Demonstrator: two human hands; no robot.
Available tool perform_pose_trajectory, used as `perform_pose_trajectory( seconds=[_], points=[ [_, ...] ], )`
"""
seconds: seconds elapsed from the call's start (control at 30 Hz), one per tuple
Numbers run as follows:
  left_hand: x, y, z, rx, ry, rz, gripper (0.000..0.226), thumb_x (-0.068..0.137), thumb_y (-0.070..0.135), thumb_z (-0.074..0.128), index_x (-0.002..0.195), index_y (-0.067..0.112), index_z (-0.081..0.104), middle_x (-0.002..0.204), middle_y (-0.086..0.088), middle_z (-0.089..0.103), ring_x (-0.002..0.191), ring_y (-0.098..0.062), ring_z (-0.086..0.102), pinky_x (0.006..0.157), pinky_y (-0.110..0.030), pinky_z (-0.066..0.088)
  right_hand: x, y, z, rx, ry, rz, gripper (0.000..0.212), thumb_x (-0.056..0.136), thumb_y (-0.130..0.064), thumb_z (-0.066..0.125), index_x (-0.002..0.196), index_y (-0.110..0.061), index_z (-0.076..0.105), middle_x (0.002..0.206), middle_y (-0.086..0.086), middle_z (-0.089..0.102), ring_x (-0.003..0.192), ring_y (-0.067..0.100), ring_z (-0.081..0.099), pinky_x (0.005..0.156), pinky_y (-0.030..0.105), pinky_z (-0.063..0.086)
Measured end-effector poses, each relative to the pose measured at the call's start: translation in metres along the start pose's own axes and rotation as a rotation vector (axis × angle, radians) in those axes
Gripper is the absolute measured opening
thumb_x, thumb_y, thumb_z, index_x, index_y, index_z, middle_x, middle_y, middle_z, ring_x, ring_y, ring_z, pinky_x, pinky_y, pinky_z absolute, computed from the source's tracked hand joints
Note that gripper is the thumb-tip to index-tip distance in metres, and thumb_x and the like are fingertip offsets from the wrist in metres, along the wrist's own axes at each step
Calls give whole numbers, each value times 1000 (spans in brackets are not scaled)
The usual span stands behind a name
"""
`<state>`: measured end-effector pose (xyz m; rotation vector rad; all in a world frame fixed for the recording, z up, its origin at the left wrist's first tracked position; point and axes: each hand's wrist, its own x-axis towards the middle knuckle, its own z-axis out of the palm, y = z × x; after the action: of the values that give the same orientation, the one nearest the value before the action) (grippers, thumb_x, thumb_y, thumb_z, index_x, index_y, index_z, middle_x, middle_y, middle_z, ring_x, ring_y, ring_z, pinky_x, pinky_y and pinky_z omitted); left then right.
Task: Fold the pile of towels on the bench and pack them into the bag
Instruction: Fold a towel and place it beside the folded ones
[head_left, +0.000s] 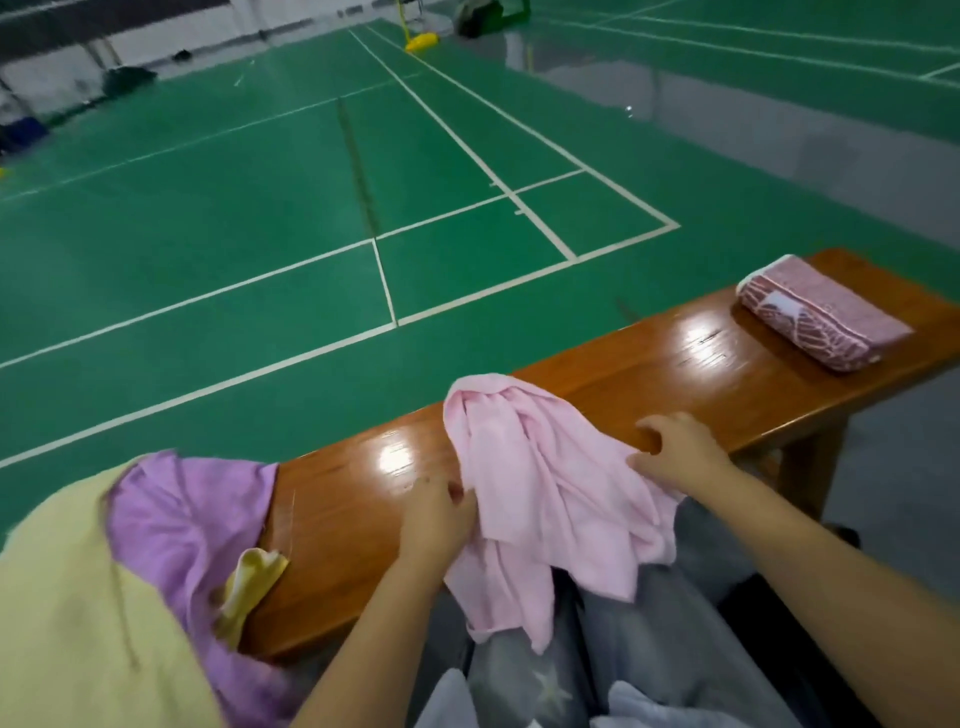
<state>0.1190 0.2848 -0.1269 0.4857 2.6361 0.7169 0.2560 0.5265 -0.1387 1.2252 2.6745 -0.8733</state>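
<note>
A crumpled pink towel (540, 483) lies across the middle of the bench (675, 374), its long axis running from the bench's far edge toward the person, with the near end hanging off the near edge over the person's lap. The left hand (434, 512) pinches the towel's left edge, fingers curled round the cloth. The right hand (675, 449) rests at the towel's right edge with fingers bent, thumb and forefinger on the fabric; whether it actually grips is hard to tell. At the near left, a purple towel (176, 519) and a yellow towel (67, 623) are heaped over the bench's end, just left of the left hand. A folded towel (821, 314), dark pink with white pattern, lies at the far right, well apart, angled across the bench. Beyond is a green court (260, 208).
</note>
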Motion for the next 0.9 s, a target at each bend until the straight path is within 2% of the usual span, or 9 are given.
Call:
perform_pose_trajectory(
  seconds=[0.07, 0.13, 0.27, 0.4, 0.5, 0.6, 0.73, 0.83, 0.9],
  points=[
    [-11, -3, 8, -25, -19, -10, 18, 94, 33, 57, 94, 15, 58, 82, 2, 58, 66, -7, 52, 52, -17, 37, -15, -1, 13, 35, 127, -88, 44, 86, -35, 65, 127, -20, 57, 138, 7, 45, 122, 27, 44, 99, 40, 42],
    [-14, -8, 12, 18, -67, -17, 13, 91, 29, 61, 88, 17, 57, 79, 3, 55, 66, -8, 51, 53, -17, 36, -30, -3, 27, 42, 176, -150, 39, 84, -35, 68, 120, -19, 64, 131, 6, 49, 116, 26, 44, 95, 37, 41],
    [-16, -8, 7, 94, -114, 32, 15, 91, 18, 58, 77, 19, 54, 75, 2, 54, 65, -9, 49, 55, -19, 34, -43, -5, 45, -32, 60, -98, 38, 85, -40, 67, 117, -19, 63, 124, 3, 47, 116, 23, 43, 93, 34, 41],
    [-18, -3, -19, -95, -94, -34, 16, 98, 29, 51, 98, 16, 59, 89, 1, 61, 80, -14, 58, 64, -23, 45, -39, -9, 31, 156, 67, -61, 13, 91, -24, 62, 88, -14, 54, 100, 7, 55, 86, 21, 54, 73, 32, 48],
    [-18, -2, -49, -201, -33, -42, 20, 101, 32, 44, 95, 17, 56, 88, 1, 59, 85, -17, 58, 67, -25, 47, -37, -14, 9, 313, 82, -25, 14, 95, -21, 56, 86, -13, 47, 81, 3, 54, 68, 15, 49, 55, 26, 39],
    [-13, 0, -79, -366, 86, -73, 16, 103, 30, 40, 95, 21, 51, 84, 9, 49, 87, -16, 48, 74, -27, 41, -32, -25, -10, 402, 149, -31, 10, 94, -17, 56, 91, -11, 50, 80, -1, 51, 70, 13, 47, 54, 22, 34],
    [12, -17, -96, -123, 123, -87, 27, 102, 26, 43, 112, 7, 59, 91, -3, 61, 74, -16, 49, 62, -27, 35, -28, -50, -30, 509, 273, -81, 8, 91, -15, 61, 93, -10, 55, 85, -3, 54, 75, 10, 49, 56, 18, 36],
    [24, -44, -86, 39, 117, -111, 36, 98, 27, 51, 129, 8, 54, 127, -12, 59, 104, -25, 54, 85, -34, 44, -31, -73, -33, 585, 338, -137, 8, 92, -16, 60, 94, -10, 55, 86, -4, 55, 73, 7, 49, 56, 16, 36],
    [18, -52, -75, 40, 159, -98, 41, 95, 35, 56, 127, 9, 54, 128, -11, 56, 106, -24, 54, 88, -34, 44, -32, -89, -23, 633, 274, -182, 13, 91, -18, 62, 100, -11, 56, 91, -3, 57, 79, 10, 53, 65, 17, 42]
  ],
)
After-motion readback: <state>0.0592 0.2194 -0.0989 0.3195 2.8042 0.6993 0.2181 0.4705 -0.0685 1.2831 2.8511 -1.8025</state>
